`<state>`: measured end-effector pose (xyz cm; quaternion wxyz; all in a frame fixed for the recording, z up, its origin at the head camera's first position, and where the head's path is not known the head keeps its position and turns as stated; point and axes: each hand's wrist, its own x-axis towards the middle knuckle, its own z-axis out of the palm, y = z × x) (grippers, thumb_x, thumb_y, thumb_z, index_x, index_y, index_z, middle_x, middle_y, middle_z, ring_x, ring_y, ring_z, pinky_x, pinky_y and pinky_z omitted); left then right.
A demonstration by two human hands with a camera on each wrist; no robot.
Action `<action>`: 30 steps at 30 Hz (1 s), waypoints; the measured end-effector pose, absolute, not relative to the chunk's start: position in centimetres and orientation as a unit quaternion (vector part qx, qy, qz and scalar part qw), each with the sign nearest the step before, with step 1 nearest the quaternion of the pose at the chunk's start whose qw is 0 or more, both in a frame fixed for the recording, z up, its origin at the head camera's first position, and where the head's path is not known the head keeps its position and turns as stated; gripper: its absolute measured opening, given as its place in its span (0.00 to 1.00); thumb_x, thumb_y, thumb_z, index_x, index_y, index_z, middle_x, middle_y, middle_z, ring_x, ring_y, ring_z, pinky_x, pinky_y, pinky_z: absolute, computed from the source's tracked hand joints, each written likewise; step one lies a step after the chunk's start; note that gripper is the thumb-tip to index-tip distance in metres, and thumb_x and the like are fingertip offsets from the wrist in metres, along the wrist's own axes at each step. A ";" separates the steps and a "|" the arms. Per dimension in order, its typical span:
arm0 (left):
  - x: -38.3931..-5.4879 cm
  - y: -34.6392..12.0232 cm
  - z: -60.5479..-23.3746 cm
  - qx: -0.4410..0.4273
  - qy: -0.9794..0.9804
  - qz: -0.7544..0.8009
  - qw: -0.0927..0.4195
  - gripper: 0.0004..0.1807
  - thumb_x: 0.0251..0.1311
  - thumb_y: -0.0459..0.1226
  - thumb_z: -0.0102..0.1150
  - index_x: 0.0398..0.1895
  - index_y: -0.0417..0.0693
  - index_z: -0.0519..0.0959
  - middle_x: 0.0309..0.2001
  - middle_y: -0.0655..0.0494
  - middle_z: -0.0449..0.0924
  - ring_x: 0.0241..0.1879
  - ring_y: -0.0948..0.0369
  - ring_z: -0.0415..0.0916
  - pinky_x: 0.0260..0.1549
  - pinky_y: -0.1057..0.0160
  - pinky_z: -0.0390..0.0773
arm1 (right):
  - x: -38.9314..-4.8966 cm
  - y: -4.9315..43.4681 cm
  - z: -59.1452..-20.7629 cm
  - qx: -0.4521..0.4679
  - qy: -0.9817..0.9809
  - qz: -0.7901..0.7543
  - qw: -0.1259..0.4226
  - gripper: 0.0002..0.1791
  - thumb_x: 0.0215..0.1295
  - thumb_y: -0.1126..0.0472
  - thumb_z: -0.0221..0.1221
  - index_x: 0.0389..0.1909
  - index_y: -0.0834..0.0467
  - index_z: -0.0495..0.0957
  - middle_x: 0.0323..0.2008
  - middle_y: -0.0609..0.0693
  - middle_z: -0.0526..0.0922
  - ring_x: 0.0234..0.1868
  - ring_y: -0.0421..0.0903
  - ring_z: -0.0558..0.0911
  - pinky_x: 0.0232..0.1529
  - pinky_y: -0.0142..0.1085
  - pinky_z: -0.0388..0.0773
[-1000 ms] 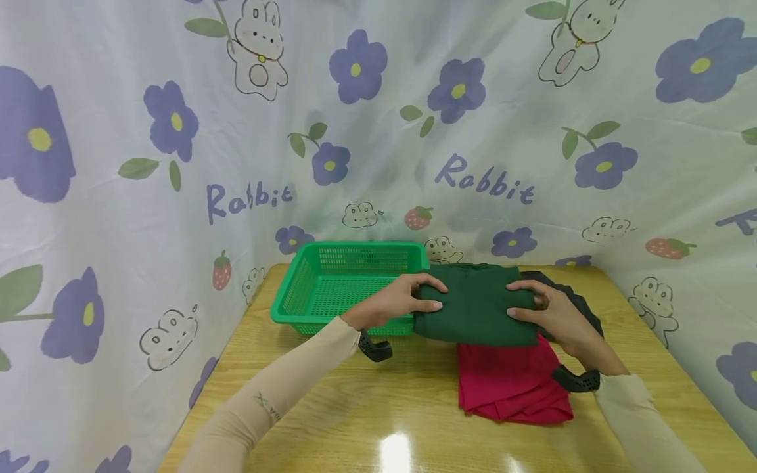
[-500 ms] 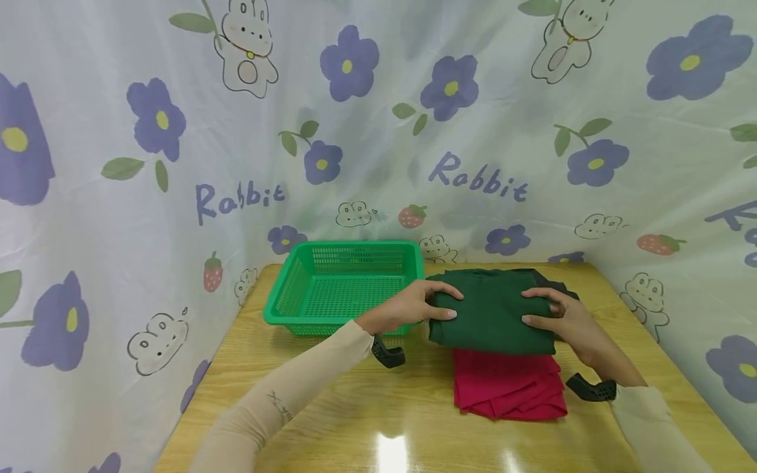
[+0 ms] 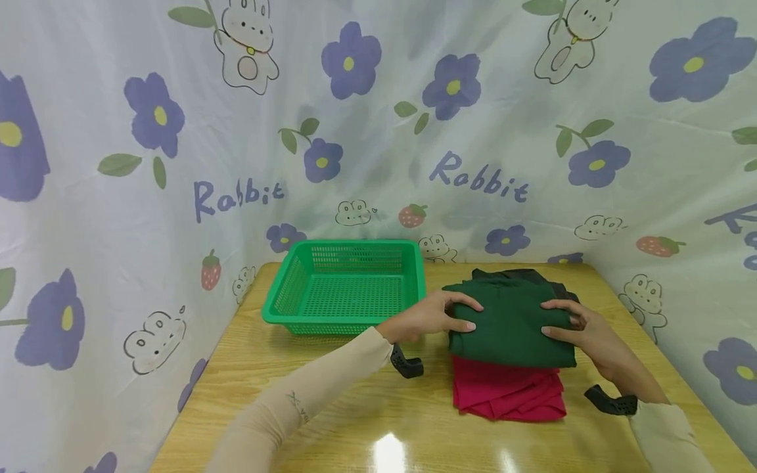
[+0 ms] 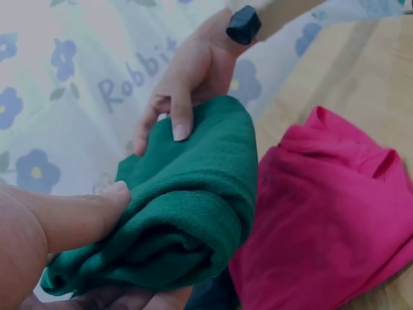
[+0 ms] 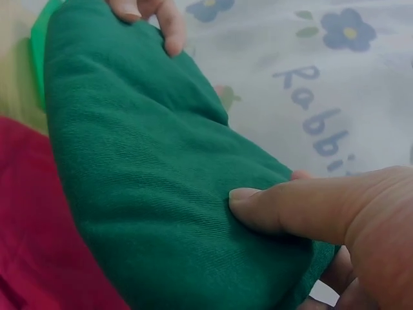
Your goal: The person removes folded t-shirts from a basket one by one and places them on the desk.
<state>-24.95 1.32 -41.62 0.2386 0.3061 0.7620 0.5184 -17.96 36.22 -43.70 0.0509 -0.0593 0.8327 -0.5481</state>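
A folded dark green garment (image 3: pixel 508 328) is held between both hands, above a red folded garment (image 3: pixel 508 391). My left hand (image 3: pixel 430 315) grips its left end, thumb on top and the other fingers beneath, as the left wrist view shows on the green cloth (image 4: pixel 187 194). At the right end my right hand (image 3: pixel 591 332) pinches it the same way; in the right wrist view its thumb presses the green fabric (image 5: pixel 155 148). A black folded garment (image 3: pixel 514 274) lies behind, partly hidden. Part of the red cloth (image 4: pixel 322 213) is covered in the head view.
A green perforated plastic basket (image 3: pixel 343 328) stands at the back left of the wooden table (image 3: pixel 331 394), with nothing seen inside. A white curtain (image 3: pixel 378 131) printed with rabbits and flowers surrounds the table at the back and sides.
Both hands have carried the green garment to the right and slightly nearer, away from the basket. It now covers more of the red cloth's top, and more of the black garment shows behind.
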 end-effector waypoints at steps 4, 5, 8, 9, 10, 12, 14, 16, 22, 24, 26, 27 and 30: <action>-24.7 2.3 -42.1 0.309 0.747 0.530 0.254 0.19 0.67 0.38 0.68 0.61 0.60 0.83 0.44 0.58 0.81 0.36 0.62 0.75 0.36 0.64 0.79 | -17.5 37.1 -44.2 -0.047 0.837 -0.543 0.052 0.30 0.73 0.54 0.65 0.72 0.55 0.69 0.75 0.68 0.55 0.53 0.30 0.73 0.50 0.39 0.81; -24.6 2.5 -42.2 0.310 0.743 0.534 0.260 0.20 0.68 0.37 0.68 0.61 0.59 0.83 0.44 0.57 0.81 0.36 0.62 0.75 0.38 0.62 0.81 | -17.4 37.3 -44.3 -0.044 0.838 -0.541 0.052 0.30 0.73 0.54 0.65 0.72 0.55 0.69 0.75 0.67 0.54 0.54 0.32 0.73 0.50 0.39 0.81; -24.3 3.2 -42.6 0.309 0.730 0.545 0.274 0.20 0.68 0.35 0.68 0.62 0.57 0.83 0.44 0.57 0.81 0.36 0.62 0.77 0.43 0.53 0.83 | -17.2 38.0 -44.7 -0.034 0.841 -0.537 0.056 0.30 0.74 0.54 0.64 0.72 0.54 0.69 0.77 0.67 0.50 0.57 0.36 0.70 0.49 0.38 0.81; -24.3 3.4 -42.8 0.308 0.727 0.548 0.276 0.20 0.68 0.35 0.67 0.62 0.56 0.83 0.45 0.58 0.81 0.37 0.63 0.78 0.45 0.51 0.83 | -17.2 38.2 -44.8 -0.030 0.842 -0.536 0.057 0.30 0.74 0.54 0.64 0.72 0.54 0.69 0.77 0.67 0.50 0.57 0.37 0.70 0.49 0.37 0.80; -24.2 3.6 -42.9 0.308 0.725 0.550 0.278 0.20 0.68 0.35 0.67 0.62 0.56 0.83 0.46 0.59 0.81 0.38 0.63 0.78 0.46 0.50 0.83 | -17.1 38.4 -44.9 -0.027 0.843 -0.533 0.058 0.30 0.73 0.54 0.64 0.72 0.54 0.69 0.78 0.68 0.49 0.58 0.38 0.68 0.49 0.37 0.80; -24.2 4.1 -43.1 0.307 0.721 0.555 0.279 0.20 0.68 0.34 0.67 0.62 0.55 0.83 0.47 0.61 0.81 0.39 0.63 0.79 0.45 0.53 0.84 | -17.0 38.8 -45.1 -0.019 0.845 -0.531 0.060 0.30 0.73 0.54 0.65 0.72 0.52 0.70 0.77 0.69 0.49 0.58 0.39 0.68 0.49 0.36 0.80; -24.1 4.6 -43.4 0.304 0.717 0.561 0.282 0.20 0.67 0.33 0.67 0.61 0.55 0.83 0.48 0.61 0.81 0.41 0.64 0.80 0.43 0.58 0.84 | -16.9 39.1 -45.2 -0.014 0.845 -0.531 0.062 0.30 0.73 0.54 0.65 0.72 0.52 0.70 0.77 0.70 0.49 0.58 0.37 0.68 0.49 0.37 0.80; -24.1 5.2 -43.6 0.302 0.716 0.561 0.286 0.20 0.67 0.33 0.67 0.61 0.55 0.83 0.48 0.63 0.81 0.42 0.64 0.81 0.41 0.62 0.83 | -16.8 39.6 -45.4 -0.011 0.845 -0.531 0.062 0.30 0.73 0.54 0.65 0.72 0.53 0.70 0.77 0.71 0.50 0.56 0.34 0.69 0.49 0.37 0.80; -23.6 7.2 -43.8 0.300 0.724 0.555 0.280 0.19 0.67 0.35 0.68 0.59 0.58 0.84 0.54 0.70 0.77 0.43 0.67 0.76 0.47 0.51 0.83 | -16.3 41.3 -46.2 0.000 0.850 -0.525 0.052 0.28 0.74 0.53 0.63 0.72 0.50 0.71 0.75 0.72 0.53 0.49 0.25 0.72 0.48 0.36 0.81; -23.4 8.0 -43.8 0.296 0.723 0.559 0.278 0.19 0.66 0.34 0.69 0.59 0.57 0.85 0.54 0.70 0.76 0.43 0.67 0.76 0.47 0.51 0.83 | -16.2 42.0 -46.5 0.006 0.849 -0.527 0.048 0.27 0.74 0.53 0.63 0.72 0.49 0.72 0.74 0.72 0.53 0.49 0.23 0.73 0.48 0.35 0.81; -23.1 8.7 -43.9 0.293 0.724 0.561 0.276 0.19 0.65 0.33 0.69 0.58 0.56 0.85 0.53 0.69 0.77 0.42 0.68 0.77 0.45 0.54 0.83 | -16.1 42.5 -46.7 0.011 0.846 -0.531 0.045 0.27 0.74 0.54 0.63 0.71 0.48 0.73 0.75 0.72 0.52 0.49 0.23 0.72 0.48 0.34 0.81; -23.0 9.0 -44.0 0.292 0.721 0.564 0.278 0.19 0.65 0.32 0.69 0.58 0.55 0.85 0.52 0.69 0.77 0.42 0.68 0.77 0.44 0.55 0.84 | -16.0 42.8 -46.8 0.015 0.844 -0.534 0.046 0.26 0.74 0.54 0.63 0.71 0.47 0.73 0.75 0.72 0.51 0.49 0.23 0.71 0.48 0.34 0.81; -22.8 10.2 -44.5 0.291 0.718 0.569 0.277 0.19 0.64 0.31 0.69 0.57 0.54 0.85 0.50 0.68 0.78 0.40 0.68 0.79 0.41 0.57 0.85 | -15.8 43.7 -47.0 0.029 0.840 -0.540 0.049 0.26 0.75 0.53 0.63 0.71 0.43 0.73 0.76 0.71 0.48 0.51 0.27 0.70 0.49 0.37 0.80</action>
